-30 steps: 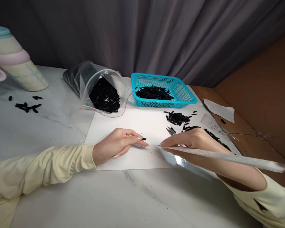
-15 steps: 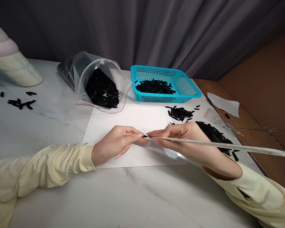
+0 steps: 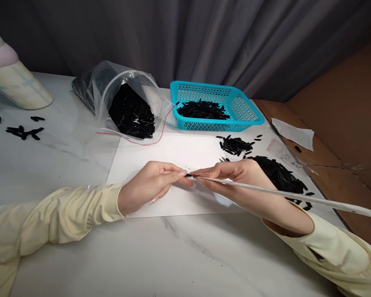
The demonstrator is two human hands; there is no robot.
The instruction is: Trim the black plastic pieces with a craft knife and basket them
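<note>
Near the middle of the white sheet point(image 3: 136, 154), my left hand point(image 3: 151, 181) pinches a small dark elongated piece point(image 3: 188, 175) between thumb and fingers. My right hand point(image 3: 235, 177) is closed on a long, thin, pale stick point(image 3: 284, 192), which tapers toward the fingertips and runs out to the right edge of view. Its tip lies close to the dark piece; whether the two touch is too small to tell. Beside the right wrist lies a large heap of black pieces point(image 3: 281, 175), partly covered by the hand. A smaller pile of black pieces point(image 3: 235, 145) is just beyond it.
A clear zip bag point(image 3: 102, 88) of black pieces lies open-mouthed at the back, beside a blue perforated basket point(image 3: 222, 124) holding more. Several loose pieces point(image 3: 24, 132) and a pastel bottle point(image 3: 24, 88) are at left. A paper slip point(image 3: 293, 133) lies on brown cardboard point(image 3: 336, 123).
The stick's far end has swung down, toward me, while its near end stays at the fingertips. Both hands keep nearly the same place and grip. The view has shifted slightly.
</note>
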